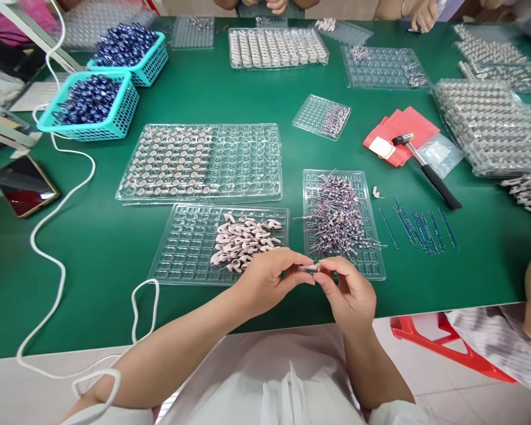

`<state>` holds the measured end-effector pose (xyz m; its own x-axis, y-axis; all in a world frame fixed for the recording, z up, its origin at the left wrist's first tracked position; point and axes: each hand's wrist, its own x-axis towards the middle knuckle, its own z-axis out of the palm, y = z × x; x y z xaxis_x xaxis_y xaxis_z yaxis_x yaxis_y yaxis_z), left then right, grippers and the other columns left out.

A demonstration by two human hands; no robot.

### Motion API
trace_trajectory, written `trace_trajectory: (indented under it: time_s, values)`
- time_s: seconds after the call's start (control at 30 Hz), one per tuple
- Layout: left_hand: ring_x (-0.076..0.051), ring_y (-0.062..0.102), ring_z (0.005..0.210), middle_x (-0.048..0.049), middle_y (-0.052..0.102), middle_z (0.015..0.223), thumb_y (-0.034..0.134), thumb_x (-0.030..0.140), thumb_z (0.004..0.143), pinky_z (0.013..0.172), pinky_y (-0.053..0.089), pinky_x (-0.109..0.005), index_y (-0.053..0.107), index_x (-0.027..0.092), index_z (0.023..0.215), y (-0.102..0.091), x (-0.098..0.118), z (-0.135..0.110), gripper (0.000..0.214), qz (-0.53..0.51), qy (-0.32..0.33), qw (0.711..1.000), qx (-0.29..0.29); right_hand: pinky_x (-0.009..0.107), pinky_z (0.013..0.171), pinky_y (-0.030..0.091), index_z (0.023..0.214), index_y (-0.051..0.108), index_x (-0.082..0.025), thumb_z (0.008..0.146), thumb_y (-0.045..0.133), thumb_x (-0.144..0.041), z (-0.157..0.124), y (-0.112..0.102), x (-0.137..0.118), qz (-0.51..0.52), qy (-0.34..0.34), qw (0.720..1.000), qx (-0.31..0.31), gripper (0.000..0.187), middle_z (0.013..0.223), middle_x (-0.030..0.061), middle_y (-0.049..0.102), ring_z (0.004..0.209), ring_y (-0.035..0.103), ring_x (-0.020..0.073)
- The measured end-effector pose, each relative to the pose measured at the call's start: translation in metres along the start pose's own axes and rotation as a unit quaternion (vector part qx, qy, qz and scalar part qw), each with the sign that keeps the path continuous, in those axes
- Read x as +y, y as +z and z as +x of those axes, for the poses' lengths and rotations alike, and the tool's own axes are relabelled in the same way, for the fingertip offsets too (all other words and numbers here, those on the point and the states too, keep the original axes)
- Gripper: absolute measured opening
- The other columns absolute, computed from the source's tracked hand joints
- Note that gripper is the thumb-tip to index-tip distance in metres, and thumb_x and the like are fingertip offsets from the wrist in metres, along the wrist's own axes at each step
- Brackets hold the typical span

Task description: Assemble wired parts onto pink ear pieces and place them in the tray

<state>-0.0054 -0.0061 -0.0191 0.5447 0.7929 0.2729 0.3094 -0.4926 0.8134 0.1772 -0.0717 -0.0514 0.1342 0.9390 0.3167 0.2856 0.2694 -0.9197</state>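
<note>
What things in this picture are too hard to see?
- Head view: small piece pinched between left hand and right hand, mostly covered by them.
- Head view: co-worker's hand, cut off by the top edge.
- Head view: pile of wired parts, too small and tangled to count.

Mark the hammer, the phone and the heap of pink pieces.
hammer [440,188]: head view, on the black handle.
phone [25,185]: head view, middle of its dark screen.
heap of pink pieces [243,239]: head view, centre of the heap.
</note>
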Motion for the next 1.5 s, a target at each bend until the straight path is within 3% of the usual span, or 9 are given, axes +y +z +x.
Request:
trace_trajectory:
  time_s: [0.37, 0.73, 1.0, 1.5]
  values:
    - [-0.014, 0.070, 0.071, -0.0039, 0.077, 0.083, 0.073, 0.023, 0.091, 0.065, 0.053, -0.023, 0.071, 0.015, 0.102, 0.0006, -0.0034, 0.0002, 0.013, -0.019, 0.055, 0.998, 0.019, 0.033, 0.074, 0.053, 0.105, 0.070, -0.027, 0.090, 0.063, -0.007, 0.0031, -0.0017, -0.0027, 0.019, -0.017, 1.000, -0.013, 0.026, 0.091, 0.0023, 0.071, 0.084, 0.066, 0.0173]
    - [-0.014, 0.071, 0.074, -0.0039, 0.079, 0.085, 0.070, 0.021, 0.092, 0.068, 0.055, -0.024, 0.070, 0.019, 0.105, 0.0021, -0.0034, -0.0010, 0.013, -0.038, 0.061, 0.997, 0.012, 0.034, 0.073, 0.054, 0.106, 0.069, -0.025, 0.092, 0.061, -0.007, 0.0051, -0.0020, -0.0055, 0.010, -0.038, 0.999, -0.034, 0.024, 0.090, 0.0040, 0.071, 0.082, 0.066, 0.0175]
    - [-0.013, 0.071, 0.074, -0.0034, 0.080, 0.088, 0.071, 0.017, 0.091, 0.068, 0.055, -0.022, 0.070, 0.019, 0.102, 0.0016, -0.0013, 0.0007, 0.011, -0.032, 0.083, 0.996, 0.020, 0.034, 0.072, 0.055, 0.110, 0.068, -0.026, 0.088, 0.062, -0.002, 0.0049, -0.0016, -0.0058, 0.013, -0.061, 0.998, -0.031, 0.033, 0.091, 0.0032, 0.072, 0.081, 0.067, 0.0175]
    - [-0.013, 0.072, 0.072, -0.0028, 0.080, 0.087, 0.067, 0.024, 0.095, 0.067, 0.057, -0.022, 0.070, 0.020, 0.099, 0.0026, -0.0006, 0.0008, 0.006, -0.018, 0.093, 0.995, 0.039, 0.036, 0.071, 0.057, 0.111, 0.068, -0.025, 0.088, 0.063, -0.005, 0.0039, -0.0013, -0.0038, -0.041, -0.105, 0.993, -0.018, 0.031, 0.092, 0.0049, 0.073, 0.080, 0.069, 0.0182]
